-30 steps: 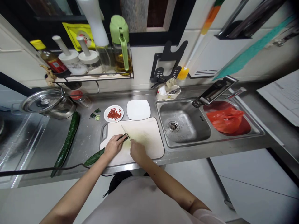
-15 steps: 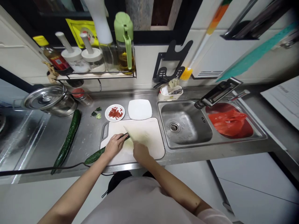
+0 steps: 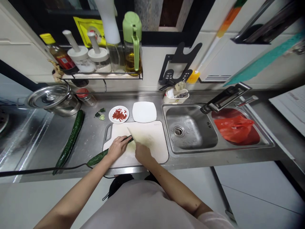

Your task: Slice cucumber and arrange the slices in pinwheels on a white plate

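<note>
A white cutting board with a grey handle lies at the counter's front edge. Across its left part runs a dark green cucumber, partly hidden by my left hand, whose fingers are closed over it. My right hand is wrapped round a knife, its handle covered by the fingers. The blade points away and to the left, beside the cucumber's right end; whether it touches is too small to tell. Behind the board are a small plate of chopped red pieces and a white square plate.
A second cucumber lies on the left, near a lidded steel pot. Cucumber scraps sit by the red pieces. A black cord crosses the counter's front. The sink is on the right, a red plastic bag in its second basin.
The whole view has shifted slightly, so things appear a little further right. Both hands keep nearly the same place on the board, cucumber and knife still held.
</note>
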### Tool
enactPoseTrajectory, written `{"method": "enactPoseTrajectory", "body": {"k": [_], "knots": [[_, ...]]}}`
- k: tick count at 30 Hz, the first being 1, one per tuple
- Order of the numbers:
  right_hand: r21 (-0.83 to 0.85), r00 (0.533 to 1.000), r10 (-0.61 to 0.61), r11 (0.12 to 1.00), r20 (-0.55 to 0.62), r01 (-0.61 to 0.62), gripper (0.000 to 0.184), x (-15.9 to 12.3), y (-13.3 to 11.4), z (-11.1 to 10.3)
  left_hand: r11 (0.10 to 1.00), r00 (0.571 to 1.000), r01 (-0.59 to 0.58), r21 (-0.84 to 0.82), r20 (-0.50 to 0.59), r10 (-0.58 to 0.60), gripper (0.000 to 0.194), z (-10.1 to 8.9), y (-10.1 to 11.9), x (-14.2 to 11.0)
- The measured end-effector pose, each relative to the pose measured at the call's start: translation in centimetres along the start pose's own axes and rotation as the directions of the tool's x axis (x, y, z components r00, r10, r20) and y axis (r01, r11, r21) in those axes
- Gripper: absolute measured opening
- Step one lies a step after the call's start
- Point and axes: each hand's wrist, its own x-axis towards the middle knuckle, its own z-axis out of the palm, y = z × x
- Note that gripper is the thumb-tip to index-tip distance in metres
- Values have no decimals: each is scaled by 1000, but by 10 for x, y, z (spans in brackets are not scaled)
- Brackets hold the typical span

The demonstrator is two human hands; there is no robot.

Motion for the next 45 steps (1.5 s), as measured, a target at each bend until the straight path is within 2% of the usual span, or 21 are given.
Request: {"method": "enactPoseTrajectory", "body": {"k": [26, 36, 45], "knots": [[1, 999, 19, 1000, -29, -19, 30, 3, -2, 4, 1000, 1000, 5, 12, 0, -5, 42, 2, -3, 0], [-75, 1000, 16, 997, -26, -17, 32, 12, -8, -1, 999, 1000, 15, 50, -16, -14, 40, 1, 0, -1], [-117, 998, 56, 992, 2, -56, 29, -13, 8, 13, 993, 997, 56, 105, -58, -50, 38, -2, 12, -2]]}}
